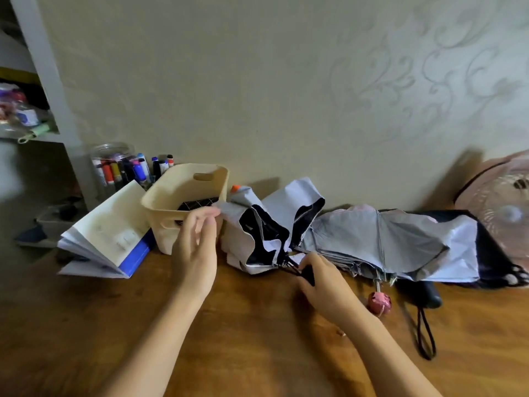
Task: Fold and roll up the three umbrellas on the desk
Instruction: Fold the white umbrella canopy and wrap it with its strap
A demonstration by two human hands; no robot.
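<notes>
A pale lavender umbrella with a black lining (274, 222) lies loose on the wooden desk (257, 339), its canopy unfolded in flaps. My left hand (197, 247) pinches the edge of one flap near the cream bin. My right hand (323, 279) grips its black handle at the ribs' base. To the right lies a grey umbrella (380, 242) with a round pink handle (379, 302). Behind that one a third umbrella, lavender and black (486, 253), rests with a black handle (426, 293) and wrist loop.
A cream plastic bin (183, 202) stands at the back left, next to an open booklet (108, 236) and a jar of markers (114, 164). A pink fan (503, 204) stands at the far right. A shelf unit fills the left edge.
</notes>
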